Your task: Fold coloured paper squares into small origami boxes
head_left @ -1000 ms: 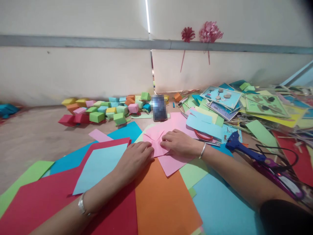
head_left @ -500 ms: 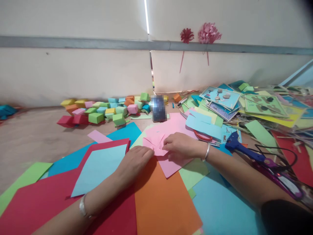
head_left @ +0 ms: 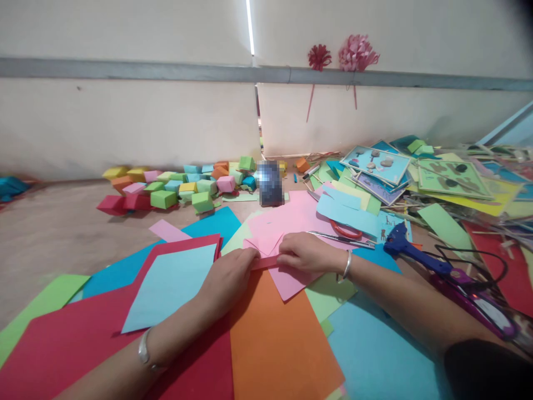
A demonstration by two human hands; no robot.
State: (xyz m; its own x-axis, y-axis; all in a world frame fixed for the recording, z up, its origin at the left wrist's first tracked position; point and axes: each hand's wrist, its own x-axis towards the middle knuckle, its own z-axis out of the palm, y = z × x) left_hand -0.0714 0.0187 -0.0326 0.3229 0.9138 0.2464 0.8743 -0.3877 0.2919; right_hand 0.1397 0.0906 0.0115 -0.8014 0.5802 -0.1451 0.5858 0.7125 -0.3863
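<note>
Between my two hands is a small pink folded paper [head_left: 266, 248], its near edge turned up into a narrow band. My left hand [head_left: 233, 272] pinches the left end of that band, thumb and fingers pressed together. On the right end, my right hand [head_left: 306, 253] grips with curled fingers. Under and behind the folded piece lie larger pink sheets [head_left: 285, 286]. An orange sheet [head_left: 278, 339] stretches toward me below my hands. Beside my right hand are metal tweezers [head_left: 341, 239] and scissors with a red handle [head_left: 346, 229], partly covered by light blue paper [head_left: 345, 214].
Folded paper cubes [head_left: 162, 199] crowd the back left. At right lie a blue and purple glue gun [head_left: 437, 269] with its cord, and a heap of picture cards [head_left: 377, 164]. Red sheets [head_left: 83, 344] spread at left. Two paper flowers [head_left: 358, 53] hang on the wall.
The near edge of the pink paper, loose and bent before, is now turned up into a straight band. My right hand has shifted slightly, and the tweezers beside it show more fully.
</note>
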